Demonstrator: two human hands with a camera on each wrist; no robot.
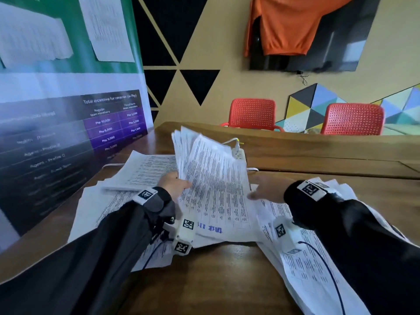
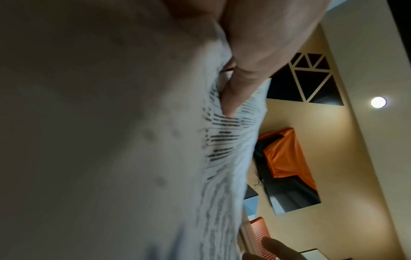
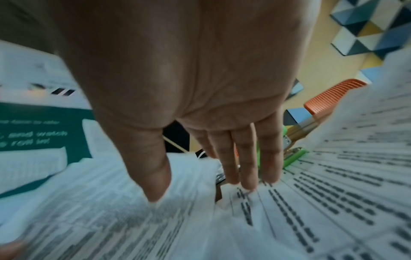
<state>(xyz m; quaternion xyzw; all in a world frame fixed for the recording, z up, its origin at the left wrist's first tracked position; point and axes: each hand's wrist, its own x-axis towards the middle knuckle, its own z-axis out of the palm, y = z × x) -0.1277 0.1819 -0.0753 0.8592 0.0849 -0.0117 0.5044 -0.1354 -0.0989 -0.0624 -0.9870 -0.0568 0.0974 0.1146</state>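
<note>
**Paper sorting, head and wrist views.** The left hand [image 1: 173,185] grasps a sheaf of white printed sheets [image 1: 213,178] at its left edge, pinched between thumb and fingers [image 2: 251,52]. The sheaf rises tilted from that hand and fans apart at the top. Its lower edge droops toward the brown wooden table [image 1: 216,280].

The right hand [image 1: 266,187] is released, palm down, with straight fingers [image 3: 249,158] held close together at the right edge of the sheaf. The fingertips lie at the paper, though contact cannot be confirmed.

Loose white printed pages [image 1: 141,171] lie flat beyond and beneath the left hand. A further spread of white printed pages [image 1: 306,269] lies under the right wrist and forearm. Just beyond the right fingertips sits a green plastic object with a metal part [image 3: 293,158]. A white power strip [image 1: 238,153] lies behind the sheaf, farther from both hands.
</note>
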